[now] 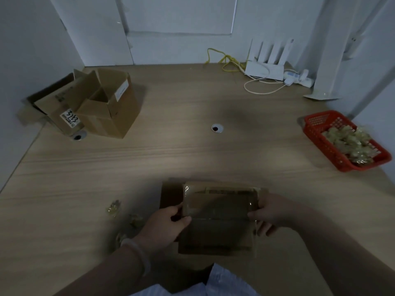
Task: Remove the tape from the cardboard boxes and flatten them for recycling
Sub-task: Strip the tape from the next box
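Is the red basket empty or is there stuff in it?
There is stuff in it. The red basket holds a heap of crumpled tape, yellowish and shiny, filling most of the inside.

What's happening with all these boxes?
A person grips a cardboard box with both hands, the left hand on its left side and the right hand on its right, at the near edge of the wooden table. Shiny tape still covers it. Two opened boxes stand at the far left, and a red basket on the right holds wads of crumpled tape.
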`<state>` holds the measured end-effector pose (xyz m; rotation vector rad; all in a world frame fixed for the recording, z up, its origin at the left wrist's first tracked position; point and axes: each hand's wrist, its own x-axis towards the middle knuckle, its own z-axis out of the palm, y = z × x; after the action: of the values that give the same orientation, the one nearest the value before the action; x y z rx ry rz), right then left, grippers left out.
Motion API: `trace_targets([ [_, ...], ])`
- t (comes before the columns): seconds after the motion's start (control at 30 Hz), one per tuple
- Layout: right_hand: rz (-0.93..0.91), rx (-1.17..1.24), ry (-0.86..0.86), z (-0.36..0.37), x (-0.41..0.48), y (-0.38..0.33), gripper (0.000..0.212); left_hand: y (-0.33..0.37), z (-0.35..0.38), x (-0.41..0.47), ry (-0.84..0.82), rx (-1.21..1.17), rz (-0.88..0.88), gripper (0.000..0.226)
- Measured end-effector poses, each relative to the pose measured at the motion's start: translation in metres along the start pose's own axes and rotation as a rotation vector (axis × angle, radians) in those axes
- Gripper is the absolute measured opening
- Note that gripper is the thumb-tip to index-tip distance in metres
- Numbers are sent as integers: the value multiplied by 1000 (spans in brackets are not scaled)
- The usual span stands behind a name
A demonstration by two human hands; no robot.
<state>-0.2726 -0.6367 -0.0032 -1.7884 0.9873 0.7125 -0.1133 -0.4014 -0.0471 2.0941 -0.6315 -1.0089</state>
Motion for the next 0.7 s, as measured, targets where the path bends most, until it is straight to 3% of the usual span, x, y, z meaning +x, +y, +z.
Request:
trace_targets([
  [0.1, 22, -22, -32, -6, 2, 0, 20, 3, 1, 0, 2, -19, -4, 32],
  [0.2, 78, -66, -117, -11, 2, 1, 17, 1, 2, 1, -33, 31, -42, 11],
  [0.27, 86, -54, -100, -9, 4, 4, 16, -4, 4, 2, -42, 150, -47, 17],
  [0.4, 24, 43, 114, 5, 18, 17, 23, -8, 14, 9, 24, 133, -70, 38],
  [0.57, -194, 259, 533, 22, 38, 31, 55, -7, 21, 24, 106, 133, -27, 46],
  [0.7, -376, -120, 743, 29, 46, 32, 61, -6, 25, 22, 238, 103, 58, 59],
])
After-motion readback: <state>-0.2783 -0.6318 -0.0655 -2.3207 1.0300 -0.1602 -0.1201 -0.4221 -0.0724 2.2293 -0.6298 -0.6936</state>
